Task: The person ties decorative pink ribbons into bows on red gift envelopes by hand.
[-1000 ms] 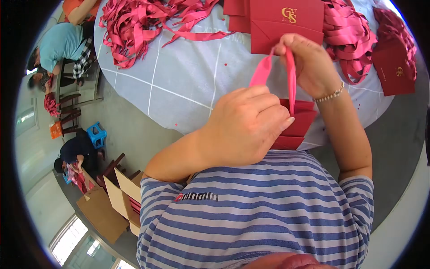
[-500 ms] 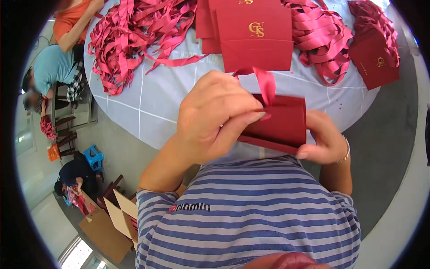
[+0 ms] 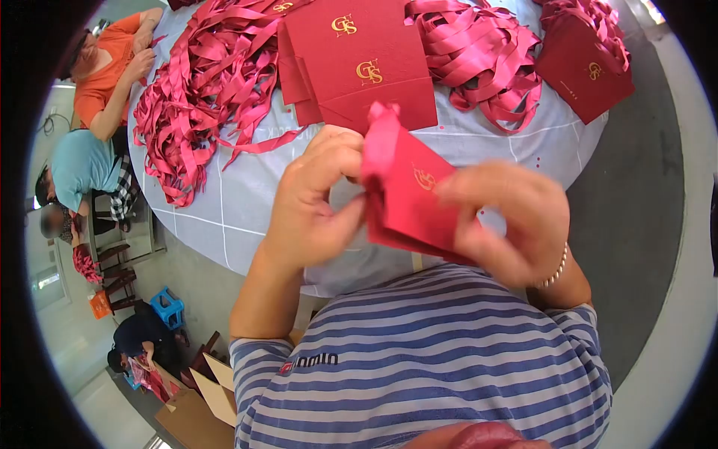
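A small red paper gift bag (image 3: pixel 419 191) with a gold monogram hangs tilted in front of my chest, held between my hands. A pink-red satin ribbon (image 3: pixel 380 146) lies over its left end. My left hand (image 3: pixel 310 202) is curled at that end, with fingers and thumb on the bag's edge by the ribbon; the fingertips are partly hidden. My right hand (image 3: pixel 520 221), blurred by motion, grips the bag's right side between thumb and fingers. Beyond the hands lies a stack of flat red bags (image 3: pixel 381 82) with the same gold lettering.
Heaps of loose ribbon lie left (image 3: pixel 217 82) and right (image 3: pixel 479 60) of the stack on the checked tablecloth (image 3: pixel 247 194). Another red bag (image 3: pixel 587 75) rests at far right. Several people sit on the left, near a blue stool (image 3: pixel 167 307) and a cardboard box (image 3: pixel 198 423).
The bag has turned so its printed face shows instead of its open mouth. My left hand has moved left, off the ribbon loop it pinched. The camera view has shifted right.
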`<state>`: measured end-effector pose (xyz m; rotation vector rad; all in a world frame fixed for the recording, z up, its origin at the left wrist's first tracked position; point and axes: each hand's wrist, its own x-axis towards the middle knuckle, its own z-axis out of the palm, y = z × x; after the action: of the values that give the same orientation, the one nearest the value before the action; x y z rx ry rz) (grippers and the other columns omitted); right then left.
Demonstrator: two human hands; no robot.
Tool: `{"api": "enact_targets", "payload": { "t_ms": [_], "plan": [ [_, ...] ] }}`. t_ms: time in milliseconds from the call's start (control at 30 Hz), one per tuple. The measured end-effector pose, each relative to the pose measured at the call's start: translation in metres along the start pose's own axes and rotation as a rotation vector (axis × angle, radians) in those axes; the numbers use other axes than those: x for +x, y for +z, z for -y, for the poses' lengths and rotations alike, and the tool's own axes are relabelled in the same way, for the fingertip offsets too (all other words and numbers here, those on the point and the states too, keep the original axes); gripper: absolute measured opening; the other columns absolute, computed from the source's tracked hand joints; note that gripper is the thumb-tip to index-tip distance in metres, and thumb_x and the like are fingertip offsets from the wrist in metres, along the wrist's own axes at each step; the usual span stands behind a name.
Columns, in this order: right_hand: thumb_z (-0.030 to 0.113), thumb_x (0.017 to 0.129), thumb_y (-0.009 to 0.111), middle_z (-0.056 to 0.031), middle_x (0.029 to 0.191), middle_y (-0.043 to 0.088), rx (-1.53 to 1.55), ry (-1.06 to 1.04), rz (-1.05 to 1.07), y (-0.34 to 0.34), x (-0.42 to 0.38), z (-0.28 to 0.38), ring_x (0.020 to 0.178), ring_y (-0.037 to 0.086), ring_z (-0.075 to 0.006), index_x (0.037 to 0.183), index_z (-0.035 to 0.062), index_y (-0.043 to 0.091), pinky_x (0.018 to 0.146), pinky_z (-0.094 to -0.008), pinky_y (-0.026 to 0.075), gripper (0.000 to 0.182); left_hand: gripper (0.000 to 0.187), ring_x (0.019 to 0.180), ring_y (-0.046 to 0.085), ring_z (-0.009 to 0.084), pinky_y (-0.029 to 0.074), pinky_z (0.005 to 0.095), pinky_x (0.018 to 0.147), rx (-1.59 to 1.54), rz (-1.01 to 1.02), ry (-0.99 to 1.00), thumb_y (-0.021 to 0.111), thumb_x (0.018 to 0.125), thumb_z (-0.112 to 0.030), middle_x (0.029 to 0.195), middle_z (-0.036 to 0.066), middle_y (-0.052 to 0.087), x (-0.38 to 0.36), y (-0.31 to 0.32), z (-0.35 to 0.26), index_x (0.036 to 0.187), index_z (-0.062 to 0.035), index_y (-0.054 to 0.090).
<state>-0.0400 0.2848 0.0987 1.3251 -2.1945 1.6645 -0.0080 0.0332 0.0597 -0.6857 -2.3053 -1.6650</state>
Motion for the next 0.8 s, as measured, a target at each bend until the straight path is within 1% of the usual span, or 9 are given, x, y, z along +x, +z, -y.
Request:
{"api": "enact_targets", "payload": {
  "t_ms": [100,200,300,333,400,467,533,700,800],
  "plan": [
    [0.01,0.085,0.079,-0.0095,0.08,0.069,-0.366,0.25,-0.304,-0.008,-0.01,-0.04,0.062,0.065,-0.0147,0.098,0.0006,0.07,0.059,-0.0299,0.052,0.018,0.039,0.109,0.059,0.0229,0.044,0.0334,0.099,-0.089,-0.017,-0.229,0.054,0.068,0.015,0.108,0.007,0.067,-0.007,-0.018,0.027,0.101,-0.0029,0.065],
    [0.009,0.091,0.073,-0.006,0.08,0.071,-0.584,0.536,-0.456,-0.049,-0.031,-0.099,0.069,0.065,-0.0124,0.101,-0.0009,0.071,0.064,-0.0258,0.05,0.015,0.043,0.111,0.059,0.0157,0.045,0.0294,0.098,0.008,-0.402,-0.365,0.05,0.084,0.013,0.118,0.005,0.066,-0.01,-0.034,0.038,0.122,-0.0024,0.063],
    [0.026,0.092,0.072,-0.015,0.083,0.073,-0.917,0.645,-0.354,-0.084,-0.054,-0.141,0.073,0.07,-0.0283,0.095,0.0007,0.072,0.068,-0.0382,0.053,0.026,0.027,0.102,0.061,0.0134,0.048,0.0259,0.092,0.082,-0.595,-0.314,0.057,0.091,0.008,0.111,0.005,0.066,-0.017,-0.042,0.035,0.116,-0.0021,0.065],
    [0.03,0.092,0.071,-0.0184,0.084,0.073,-0.944,0.674,-0.313,-0.086,-0.054,-0.146,0.075,0.071,-0.0356,0.09,0.0008,0.072,0.069,-0.0436,0.054,0.03,0.024,0.101,0.062,0.0136,0.049,0.0261,0.09,0.135,-0.532,-0.321,0.059,0.091,0.006,0.107,0.005,0.067,-0.022,-0.038,0.031,0.112,-0.002,0.066],
    [0.032,0.091,0.073,-0.0196,0.081,0.072,-0.976,0.756,-0.282,-0.084,-0.052,-0.15,0.075,0.07,-0.0371,0.087,-0.0006,0.072,0.07,-0.0445,0.054,0.033,0.02,0.1,0.062,0.0138,0.049,0.0263,0.088,0.208,-0.499,-0.338,0.061,0.09,0.005,0.102,0.005,0.068,-0.027,-0.025,0.019,0.108,-0.002,0.067],
    [0.032,0.091,0.073,-0.02,0.082,0.072,-1.008,0.759,-0.241,-0.086,-0.052,-0.155,0.075,0.07,-0.0364,0.088,-0.0016,0.071,0.07,-0.044,0.054,0.034,0.026,0.094,0.064,0.0296,0.052,0.0387,0.086,0.498,-0.094,-0.278,0.075,0.082,-0.011,0.097,0.013,0.067,-0.023,-0.009,0.003,0.105,-0.0012,0.068],
    [0.028,0.091,0.073,-0.0198,0.084,0.072,-0.941,0.719,-0.221,-0.094,-0.06,-0.165,0.077,0.07,-0.035,0.091,-0.0018,0.07,0.071,-0.0435,0.054,0.03,0.038,0.1,0.06,0.0351,0.051,0.0449,0.088,0.648,-0.075,-0.243,0.079,0.08,-0.02,0.104,0.015,0.065,-0.032,0.001,0.007,0.11,-0.0005,0.066],
    [0.017,0.092,0.069,-0.0184,0.081,0.068,-0.815,0.675,-0.236,-0.107,-0.081,-0.182,0.074,0.066,-0.0319,0.089,-0.0025,0.067,0.07,-0.0421,0.052,0.02,0.043,0.106,0.058,0.0349,0.049,0.0436,0.094,0.759,-0.106,-0.303,0.079,0.081,-0.026,0.109,0.015,0.064,-0.043,0.008,0.022,0.112,0.0008,0.066],
    [0.018,0.099,0.065,-0.012,0.085,0.067,-0.691,0.618,-0.348,-0.113,-0.097,-0.195,0.075,0.061,-0.02,0.098,-0.0025,0.064,0.07,-0.0349,0.05,0.02,0.045,0.108,0.058,0.034,0.05,0.0427,0.094,0.653,-0.074,-0.31,0.081,0.078,-0.024,0.115,0.014,0.062,-0.043,0.006,0.021,0.113,0.0001,0.066]
  ]
}}
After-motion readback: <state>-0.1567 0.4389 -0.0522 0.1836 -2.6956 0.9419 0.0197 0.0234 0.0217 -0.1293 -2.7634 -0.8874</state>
